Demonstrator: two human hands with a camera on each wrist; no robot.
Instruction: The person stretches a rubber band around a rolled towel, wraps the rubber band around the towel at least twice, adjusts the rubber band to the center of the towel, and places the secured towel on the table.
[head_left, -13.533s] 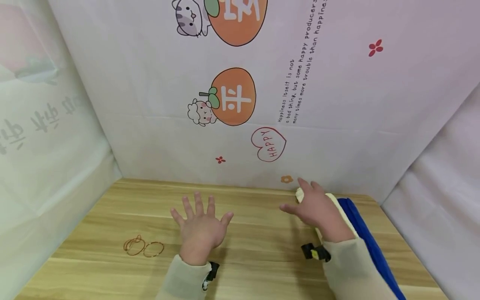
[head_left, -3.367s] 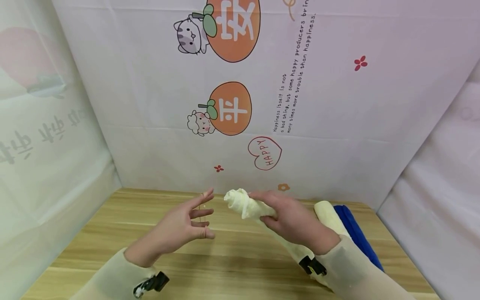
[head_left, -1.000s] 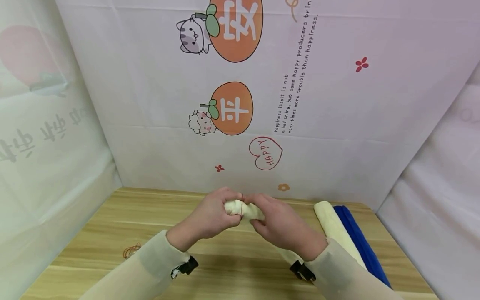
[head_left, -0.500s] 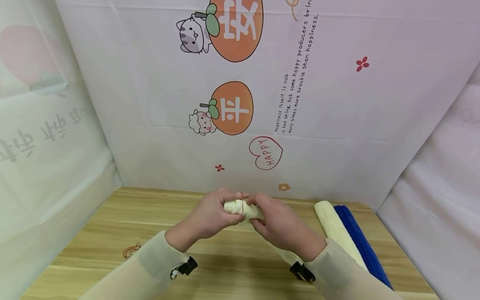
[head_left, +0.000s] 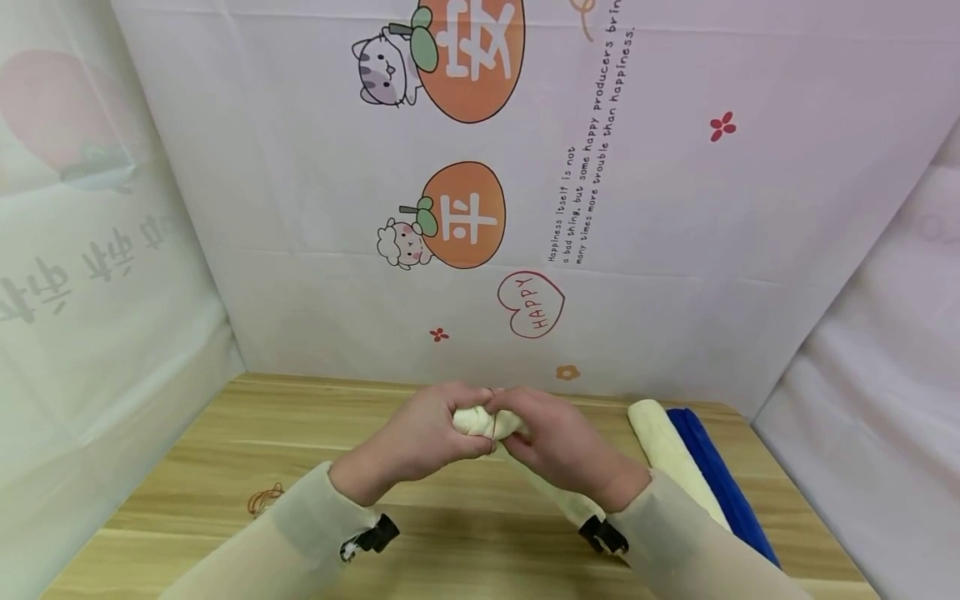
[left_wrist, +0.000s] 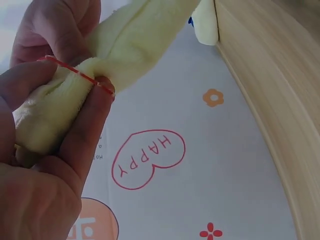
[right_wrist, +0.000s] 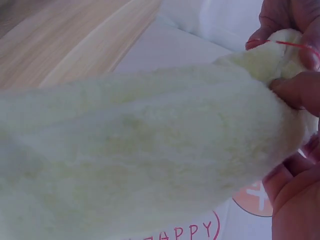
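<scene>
In the head view, my left hand (head_left: 411,435) cups one end of a rolled cream towel (head_left: 557,492), thumb on the near side and fingers on the far side. A thin red rubber band (left_wrist: 75,71) is stretched across the left fingertips and passes around the towel near that end, as the left wrist view shows. My right hand (head_left: 564,440) grips the same towel just behind the band, its fingertips close to the left ones. The rest of the roll slants down toward the right forearm, which hides part of it.
A second rolled cream towel (head_left: 671,454) lies at the right of the wooden table (head_left: 442,542), beside a rolled blue towel (head_left: 722,483). Left of the left sleeve are loose reddish rubber bands (head_left: 264,498). A printed white cloth (head_left: 315,333) stands behind the table.
Earlier both hands were apart, then the left spread the band on its fingers while the right held the towel. Now the band is around the towel's end and has shifted slightly toward the right hand.
</scene>
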